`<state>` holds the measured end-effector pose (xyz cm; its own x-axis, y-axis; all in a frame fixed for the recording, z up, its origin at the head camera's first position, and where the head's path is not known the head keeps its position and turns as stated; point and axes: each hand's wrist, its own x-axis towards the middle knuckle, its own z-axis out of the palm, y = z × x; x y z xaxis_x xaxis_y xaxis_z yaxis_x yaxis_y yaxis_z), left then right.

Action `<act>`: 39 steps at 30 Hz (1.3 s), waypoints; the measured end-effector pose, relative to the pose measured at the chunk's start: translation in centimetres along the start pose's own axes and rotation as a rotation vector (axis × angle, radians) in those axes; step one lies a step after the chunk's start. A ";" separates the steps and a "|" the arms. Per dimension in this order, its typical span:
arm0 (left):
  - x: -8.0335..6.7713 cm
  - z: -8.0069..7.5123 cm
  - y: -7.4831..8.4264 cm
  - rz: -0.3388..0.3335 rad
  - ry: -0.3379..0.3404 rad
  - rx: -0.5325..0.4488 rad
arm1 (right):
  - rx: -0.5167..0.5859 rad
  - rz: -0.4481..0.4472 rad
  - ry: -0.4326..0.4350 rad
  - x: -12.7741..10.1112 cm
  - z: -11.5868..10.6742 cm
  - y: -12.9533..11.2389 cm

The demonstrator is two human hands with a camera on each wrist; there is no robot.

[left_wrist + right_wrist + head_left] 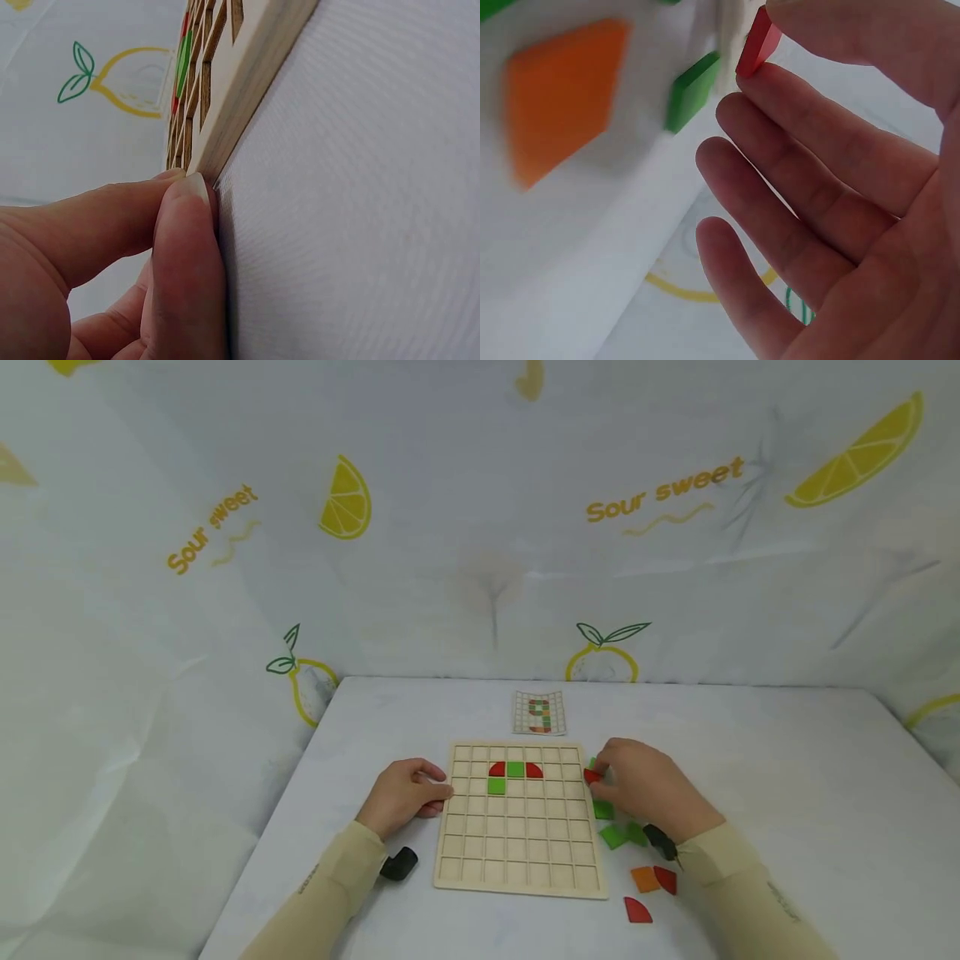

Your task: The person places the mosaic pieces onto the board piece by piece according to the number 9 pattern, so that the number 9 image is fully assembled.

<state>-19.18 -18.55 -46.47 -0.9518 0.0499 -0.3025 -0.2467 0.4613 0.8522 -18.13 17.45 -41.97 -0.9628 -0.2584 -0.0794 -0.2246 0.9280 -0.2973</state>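
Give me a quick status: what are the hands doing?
Left hand steadies grid board edge. Right hand pinches red piece beside board. Nothing blocking.

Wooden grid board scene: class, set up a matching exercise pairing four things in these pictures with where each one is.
Things:
1. left hand
2. red piece
3. pattern card
4. orange piece

Places:
A. on the table beyond the wooden grid board's far edge
B. pinched by the right hand
C. loose on the table right of the board
D. touching the board's left edge

Pairs: 1-D, 2-B, 3-A, 4-C
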 end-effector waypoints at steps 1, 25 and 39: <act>0.0 0.0 0.0 0.002 -0.001 -0.001 | 0.005 -0.008 0.002 0.2 0.0 -0.4; -0.2 -0.2 0.1 0.001 -0.007 -0.005 | -0.087 -0.292 0.064 2.9 4.6 -10.8; 0.1 -0.3 0.1 -0.005 -0.016 -0.005 | -0.139 -0.329 0.082 2.6 5.0 -11.2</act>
<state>-19.34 -18.77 -46.23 -0.9476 0.0618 -0.3134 -0.2522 0.4574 0.8528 -17.39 5.03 -43.59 -0.8432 -0.5320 0.0772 -0.5371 0.8278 -0.1619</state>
